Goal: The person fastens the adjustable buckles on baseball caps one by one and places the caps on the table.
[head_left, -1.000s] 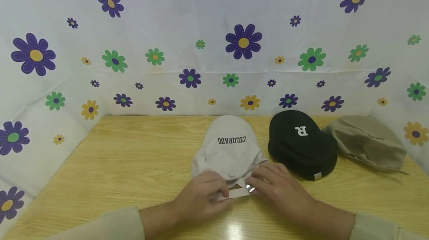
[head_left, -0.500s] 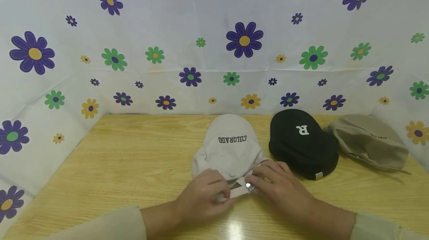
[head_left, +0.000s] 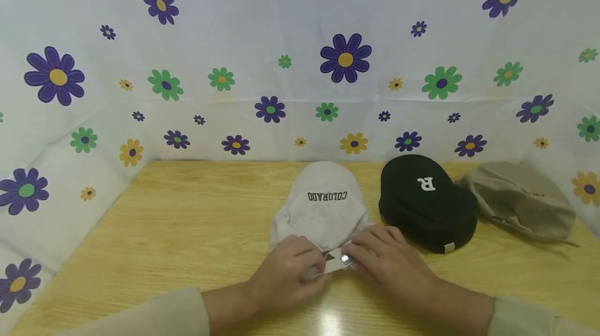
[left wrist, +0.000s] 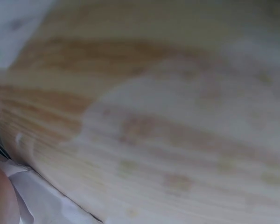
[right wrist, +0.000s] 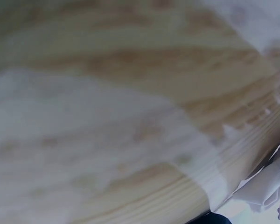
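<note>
Spreading wide under my head camera, a wood-grain table (head_left: pixel 187 211) shows a bright patch of glare (head_left: pixel 329 323) near the person and is closed in on 3 sides by a white hanging cloth (head_left: pixel 197 39) printed with purple, green and yellow flowers. My 2 wrist views are blurred, mostly tabletop. I count 3 caps: 1 off-white cap (head_left: pixel 323 216) lettered COLORADO, lying around the middle of the table, its strap toward the person; 1 black cap (head_left: pixel 417 216) with a white R, to its right; and 1 tan cap (head_left: pixel 525 200) farther right, partly overlapped by the black in my view. I also count 2 hands. The left hand (head_left: pixel 292 268) grips the strap (head_left: pixel 334 265) with curled fingers; the right hand (head_left: pixel 391 263) pinches it at 1 metal clasp (head_left: pixel 347 259). Against 0.5 s ago, the strap sits closer to the crown and the gap above it has narrowed; the 3 caps keep their places.
</note>
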A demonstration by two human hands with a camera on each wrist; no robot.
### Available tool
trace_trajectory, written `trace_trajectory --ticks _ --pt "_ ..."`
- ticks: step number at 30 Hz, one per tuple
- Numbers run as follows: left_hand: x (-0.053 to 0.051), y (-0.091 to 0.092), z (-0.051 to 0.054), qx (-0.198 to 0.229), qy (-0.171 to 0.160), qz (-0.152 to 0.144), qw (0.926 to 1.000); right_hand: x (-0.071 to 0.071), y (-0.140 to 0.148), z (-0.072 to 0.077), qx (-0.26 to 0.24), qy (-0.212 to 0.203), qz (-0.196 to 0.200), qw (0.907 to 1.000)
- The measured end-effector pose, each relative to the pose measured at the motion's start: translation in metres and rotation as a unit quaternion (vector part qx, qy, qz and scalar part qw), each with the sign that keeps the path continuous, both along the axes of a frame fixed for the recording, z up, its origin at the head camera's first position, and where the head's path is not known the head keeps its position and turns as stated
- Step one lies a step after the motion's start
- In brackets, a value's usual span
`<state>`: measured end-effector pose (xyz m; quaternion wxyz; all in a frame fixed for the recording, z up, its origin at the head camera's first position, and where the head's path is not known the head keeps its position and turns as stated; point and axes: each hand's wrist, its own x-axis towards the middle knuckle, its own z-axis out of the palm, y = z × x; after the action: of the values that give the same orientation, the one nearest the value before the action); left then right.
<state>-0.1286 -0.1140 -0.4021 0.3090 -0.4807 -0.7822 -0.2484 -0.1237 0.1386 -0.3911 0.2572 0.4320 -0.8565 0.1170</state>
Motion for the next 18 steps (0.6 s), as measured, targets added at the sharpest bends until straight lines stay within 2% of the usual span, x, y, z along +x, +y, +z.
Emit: trace_trajectory --ticks 6,18 --pt "-0.0006 0.0002 -0.0010 0.003 0.007 0.004 1.0000 0.0007 -0.0039 -0.0027 -0.011 0.024 0.008 0.9996" --pt "-0.0021 0.0003 -0.0008 0.014 0.015 0.010 0.9997 0.0004 -0.0099 0.0013 -0.011 0.007 0.003 0.9999"
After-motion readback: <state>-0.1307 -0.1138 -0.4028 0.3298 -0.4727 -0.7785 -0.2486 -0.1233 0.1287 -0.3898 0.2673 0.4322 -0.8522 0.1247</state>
